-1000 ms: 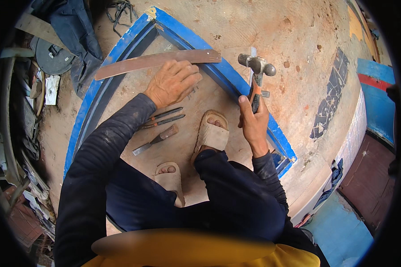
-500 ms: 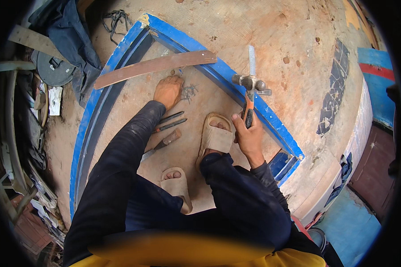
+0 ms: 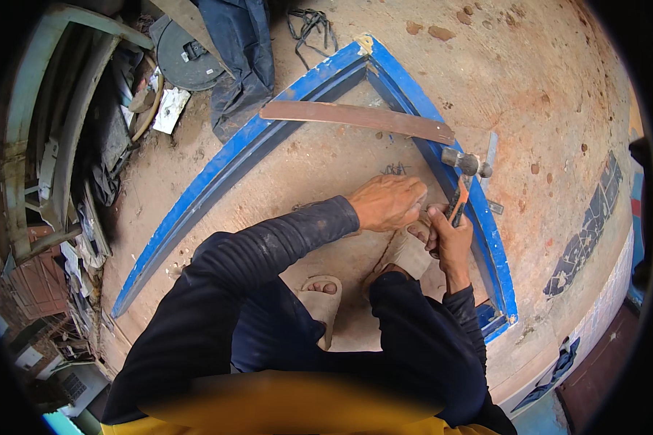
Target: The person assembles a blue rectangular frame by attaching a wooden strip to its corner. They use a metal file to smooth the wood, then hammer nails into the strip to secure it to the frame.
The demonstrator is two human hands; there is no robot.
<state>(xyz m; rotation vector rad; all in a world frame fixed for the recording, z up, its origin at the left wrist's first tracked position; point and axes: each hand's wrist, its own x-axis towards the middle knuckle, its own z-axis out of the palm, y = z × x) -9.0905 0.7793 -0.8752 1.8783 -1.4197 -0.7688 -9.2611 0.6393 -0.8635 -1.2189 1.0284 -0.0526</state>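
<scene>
The ground is a bare, tan concrete floor (image 3: 544, 130), rough and blotched with dark reddish-brown stains toward the upper right. A strip of broken dark tiles (image 3: 588, 225) is set along the right side. At the left, curved wooden pieces (image 3: 29, 123) stand among jumbled scraps, with a round dark disc (image 3: 185, 61), a dark cloth (image 3: 243, 58) and a white sheet (image 3: 170, 110) nearby. A tangle of black cord (image 3: 312, 32) lies beyond the frame.

The blue frame (image 3: 326, 70) rests on the floor, its two long bars meeting in a point at the far end, where the paint is chipped to a yellowish patch. The inner edges are stepped and darker. A brown wooden strip (image 3: 355, 117) lies across both bars below that point. The hammer (image 3: 469, 164) has a worn grey metal head and an orange and black handle; it is held over the right bar, with a flat grey metal piece (image 3: 491, 148) just beside its head.

The right hand (image 3: 450, 235) is clamped on the hammer's handle. The left hand (image 3: 388, 203) is just beside it, fingers drawn together; whether they pinch anything I cannot tell. Within the frame, a small heap of nails (image 3: 395, 169) lies on the floor just beyond the left hand, and the person's feet stand in pale sandals (image 3: 319, 308)
</scene>
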